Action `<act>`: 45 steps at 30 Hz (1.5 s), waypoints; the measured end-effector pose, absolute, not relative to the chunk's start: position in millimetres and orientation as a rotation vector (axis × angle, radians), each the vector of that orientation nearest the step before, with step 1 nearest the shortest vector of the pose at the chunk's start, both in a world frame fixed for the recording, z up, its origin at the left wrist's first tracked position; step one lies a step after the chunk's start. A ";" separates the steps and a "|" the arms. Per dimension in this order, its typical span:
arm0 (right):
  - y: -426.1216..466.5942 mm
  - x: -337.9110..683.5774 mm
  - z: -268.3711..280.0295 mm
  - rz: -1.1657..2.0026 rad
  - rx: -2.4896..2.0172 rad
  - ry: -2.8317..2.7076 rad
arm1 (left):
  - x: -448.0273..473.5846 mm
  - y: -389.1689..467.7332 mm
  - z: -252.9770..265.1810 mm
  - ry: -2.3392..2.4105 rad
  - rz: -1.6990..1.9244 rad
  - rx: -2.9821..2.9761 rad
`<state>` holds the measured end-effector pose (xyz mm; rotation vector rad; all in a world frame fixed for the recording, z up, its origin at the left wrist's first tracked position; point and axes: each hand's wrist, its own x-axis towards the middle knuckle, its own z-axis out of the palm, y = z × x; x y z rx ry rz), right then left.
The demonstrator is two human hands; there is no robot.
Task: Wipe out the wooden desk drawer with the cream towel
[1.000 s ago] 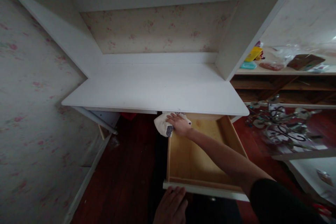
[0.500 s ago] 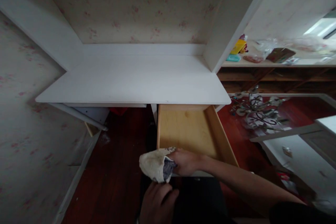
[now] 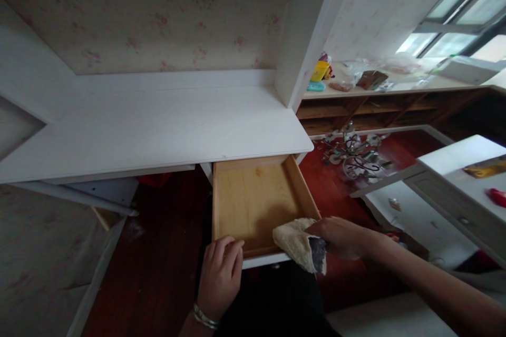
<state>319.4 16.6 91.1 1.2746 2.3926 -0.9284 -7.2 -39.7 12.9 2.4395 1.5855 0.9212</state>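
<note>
A pulled-out wooden drawer with a white front sits under the white desktop; bare pale wood shows inside it. My right hand grips a cream cleaning cloth with a dark grey side. That cloth rests against the drawer's front right corner, its lower end hanging over the front. At the front left corner, my left hand is closed over the drawer's rim with curled fingers. A bracelet is on the left wrist.
A chandelier lies on the red wood floor to the right. Beyond it runs a low shelf unit with bags and a box on top. A white cabinet lies nearer on the right. An upright panel rises from the desktop.
The cloth in my right hand has moved right along the drawer's front. My left hand has come up onto the drawer's left corner. The view has turned right.
</note>
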 end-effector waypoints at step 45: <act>-42.4 331.1 51.7 -0.028 1.971 2.729 | -3.5 -25.9 -14.7 1.438 1.004 2.585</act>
